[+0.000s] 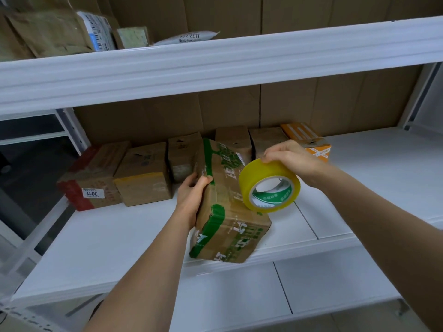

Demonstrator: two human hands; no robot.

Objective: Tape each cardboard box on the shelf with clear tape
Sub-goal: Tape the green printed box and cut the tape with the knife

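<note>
Left hand (190,197) gripped green-printed cardboard box (227,212) by its left side, tilted at shelf (119,236) front edge. Right hand (291,158) pinched yellowish tape roll (269,185), touching box top.

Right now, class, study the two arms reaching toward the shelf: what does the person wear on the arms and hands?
Nothing shows on either. The left hand and the right hand are bare, with no gloves, and no ring, watch or band is visible. Both forearms are uncovered right to the bottom edge of the picture; no sleeve or cuff comes into view.
</note>
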